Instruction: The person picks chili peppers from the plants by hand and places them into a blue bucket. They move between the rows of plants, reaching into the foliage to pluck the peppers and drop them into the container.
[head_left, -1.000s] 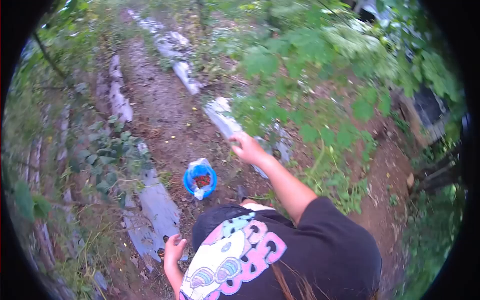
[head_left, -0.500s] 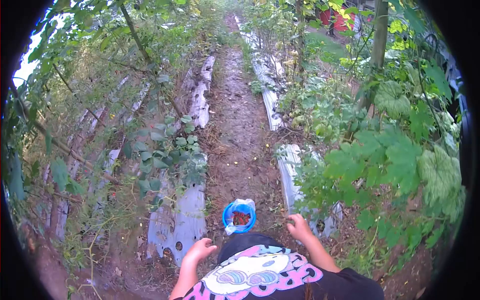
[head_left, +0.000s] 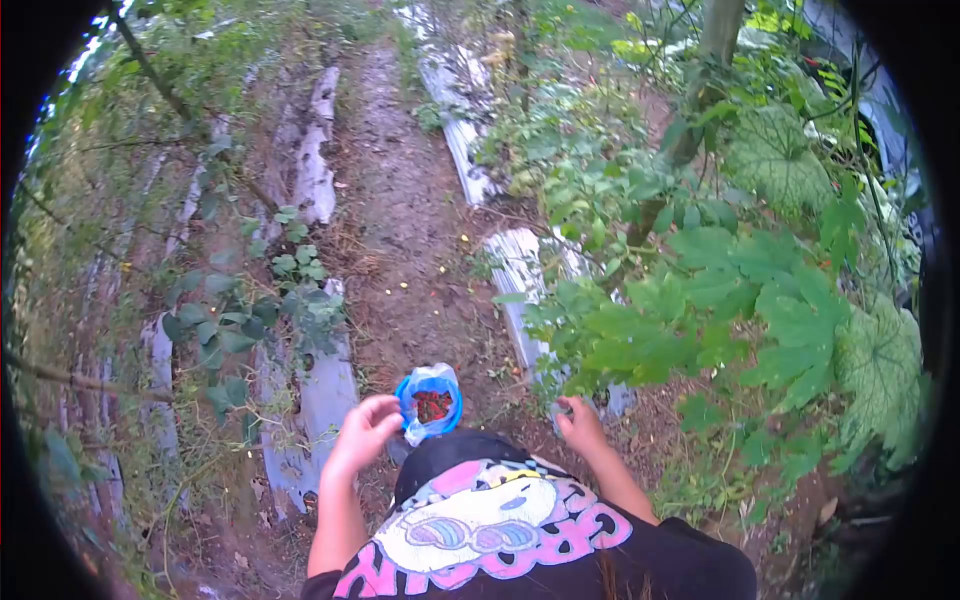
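A blue bucket (head_left: 459, 408) lined with a clear plastic bag (head_left: 431, 374) sits on the dirt path just in front of my body. Inside it are several small red peppers (head_left: 432, 405). My left hand (head_left: 364, 432) hovers just left of the bucket, thumb and fingers apart, with nothing visible in it. To the bucket's right, my right hand (head_left: 581, 424) is by the edge of the leafy plants, fingers curled in towards the thumb. Whatever lies at its fingertips is too small to make out.
Strips of silver plastic mulch (head_left: 327, 390) line both sides of the dirt path (head_left: 395, 230). Large green leaves (head_left: 790, 310) crowd the right side, close to a wooden post (head_left: 715, 50). Bushy plants (head_left: 225, 310) and thin poles stand on the left.
The view has tilted down and turned right, so the path and bucket appear further left. My left hand has risen and come closer to the bucket; my right hand stays near the right-hand plants.
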